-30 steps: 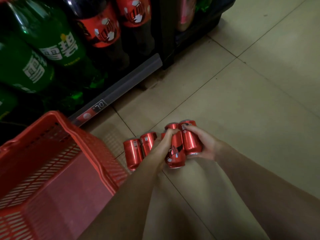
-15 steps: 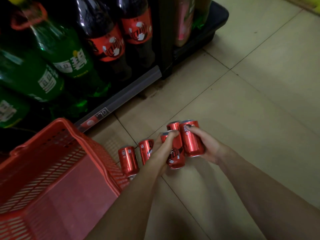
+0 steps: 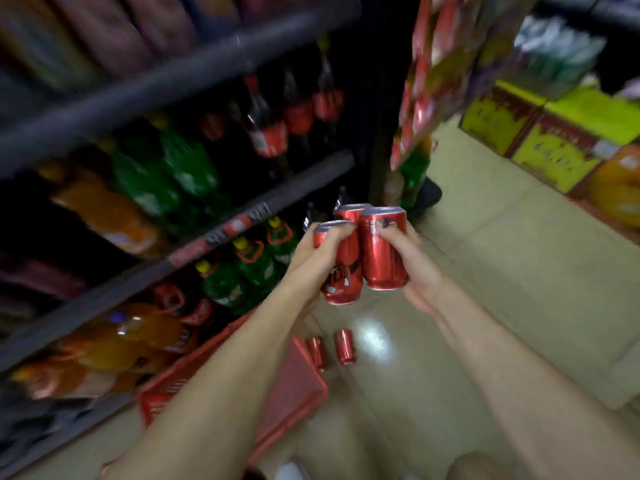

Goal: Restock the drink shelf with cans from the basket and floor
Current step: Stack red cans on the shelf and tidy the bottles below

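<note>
Three red cans are bunched together in mid-air in front of the drink shelf. My left hand grips the cluster from the left, fingers over a can top. My right hand clasps it from the right, thumb across the nearest can. Far below, two more red cans stand on the tiled floor beside the red plastic basket, whose inside is mostly hidden by my left forearm.
The dark shelf holds green, orange and cola bottles on several levels, blurred by motion. A hanging rack of red packets stands at the shelf end. Yellow-green cartons sit on the floor at the right. Beige tiles stretch between them.
Both hands have lifted the three-can cluster from the floor to shelf height. The view has risen, so the basket and the two floor cans now lie far below.
</note>
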Demonstrator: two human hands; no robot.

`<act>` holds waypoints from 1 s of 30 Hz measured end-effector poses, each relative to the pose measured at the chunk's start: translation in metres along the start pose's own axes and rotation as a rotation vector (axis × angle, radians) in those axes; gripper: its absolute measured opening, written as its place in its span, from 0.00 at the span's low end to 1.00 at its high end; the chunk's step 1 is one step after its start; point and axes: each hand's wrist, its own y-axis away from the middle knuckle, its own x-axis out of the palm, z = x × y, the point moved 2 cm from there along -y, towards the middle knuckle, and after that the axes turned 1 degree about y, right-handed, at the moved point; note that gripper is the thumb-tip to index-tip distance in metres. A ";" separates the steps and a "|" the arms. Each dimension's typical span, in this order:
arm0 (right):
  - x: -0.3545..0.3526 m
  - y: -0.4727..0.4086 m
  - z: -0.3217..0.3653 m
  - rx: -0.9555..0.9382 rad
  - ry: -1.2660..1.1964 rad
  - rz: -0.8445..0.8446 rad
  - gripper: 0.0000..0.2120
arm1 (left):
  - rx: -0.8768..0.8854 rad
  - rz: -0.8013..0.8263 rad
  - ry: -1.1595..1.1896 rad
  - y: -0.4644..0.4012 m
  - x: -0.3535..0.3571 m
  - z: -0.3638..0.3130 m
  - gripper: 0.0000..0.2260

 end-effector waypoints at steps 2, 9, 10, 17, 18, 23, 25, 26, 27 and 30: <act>0.049 0.031 0.084 -0.059 0.018 0.049 0.23 | 0.059 -0.027 0.005 0.043 -0.021 -0.089 0.14; 0.223 0.141 0.328 -0.259 0.065 0.289 0.25 | 0.332 -0.196 0.022 0.206 -0.103 -0.359 0.17; 0.246 0.156 0.354 -0.291 0.071 0.321 0.24 | 0.378 -0.228 0.015 0.228 -0.115 -0.390 0.19; 0.400 0.249 0.464 -0.505 -0.005 0.508 0.23 | 0.635 -0.382 -0.042 0.367 -0.216 -0.533 0.25; 0.423 0.261 0.472 -0.529 -0.025 0.524 0.24 | 0.665 -0.394 -0.061 0.385 -0.233 -0.548 0.24; 0.530 0.313 0.502 -0.665 -0.085 0.630 0.30 | 0.796 -0.438 -0.117 0.461 -0.316 -0.607 0.26; 0.565 0.325 0.510 -0.681 -0.110 0.660 0.27 | 0.825 -0.451 -0.108 0.482 -0.345 -0.623 0.24; 0.581 0.330 0.515 -0.687 -0.116 0.668 0.26 | 0.836 -0.454 -0.090 0.491 -0.357 -0.631 0.24; 0.597 0.336 0.519 -0.695 -0.124 0.674 0.24 | 0.845 -0.459 -0.077 0.499 -0.370 -0.638 0.24; 0.636 0.342 0.532 -0.720 -0.121 0.717 0.23 | 0.856 -0.464 -0.069 0.514 -0.402 -0.658 0.26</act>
